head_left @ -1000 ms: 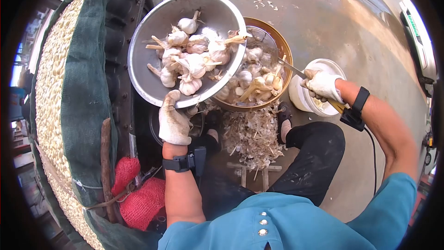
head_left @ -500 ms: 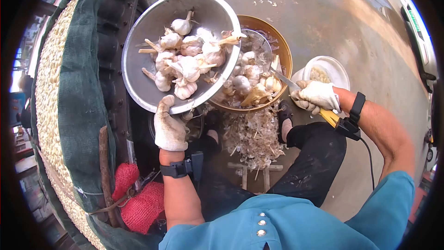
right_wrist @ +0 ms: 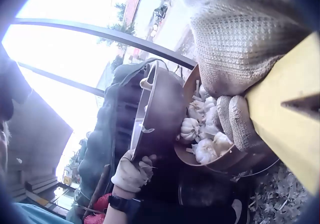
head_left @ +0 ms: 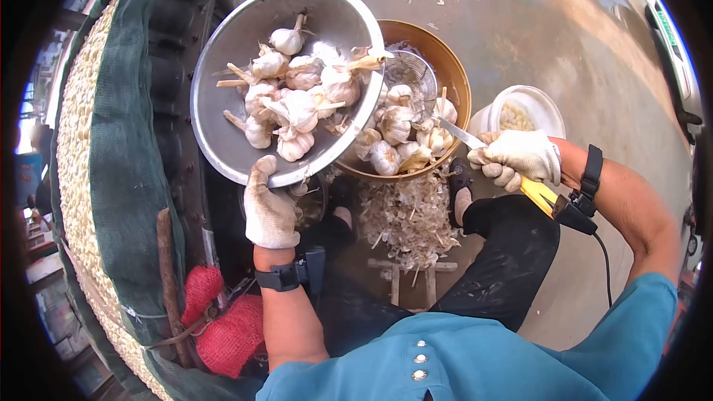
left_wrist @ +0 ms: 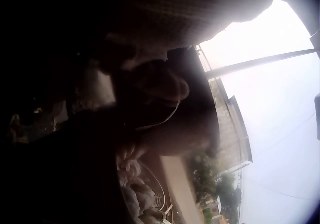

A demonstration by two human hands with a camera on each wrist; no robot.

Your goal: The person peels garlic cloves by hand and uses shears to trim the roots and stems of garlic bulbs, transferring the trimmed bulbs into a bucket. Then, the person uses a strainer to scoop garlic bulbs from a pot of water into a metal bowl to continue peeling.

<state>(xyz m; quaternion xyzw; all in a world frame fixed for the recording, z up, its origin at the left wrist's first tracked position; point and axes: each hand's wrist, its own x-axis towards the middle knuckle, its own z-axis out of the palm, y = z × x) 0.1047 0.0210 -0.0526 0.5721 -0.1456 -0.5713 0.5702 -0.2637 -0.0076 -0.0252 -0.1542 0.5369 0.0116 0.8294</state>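
My gloved left hand (head_left: 270,208) grips the near rim of a metal bowl (head_left: 215,130), its thumb over the edge. Several garlic bulbs (head_left: 301,109) with dry stems lie in the tilted bowl. Gloved too, my right hand (head_left: 514,157) holds a wire skimmer (head_left: 462,134) by its yellow handle (right_wrist: 287,119). The skimmer's round mesh reaches into a golden-brown pot (head_left: 449,52), among more garlic bulbs (head_left: 397,125). The bowl's right side overlaps this pot in the head view. Most of the left wrist view is too dark to read.
A white bucket (head_left: 546,108) with pale pieces stands beyond my right hand. Papery skins (head_left: 408,219) lie heaped between my feet. At left are a green net cover (head_left: 122,178) beside a mass of pale cloves (head_left: 78,156), a wooden stick (head_left: 167,275) and red mesh bags (head_left: 234,334).
The bowl and left hand have shifted slightly left in the head view. My right hand has dropped a little with the skimmer. Garlic bulbs in the pot lie differently, several now nearer its front.
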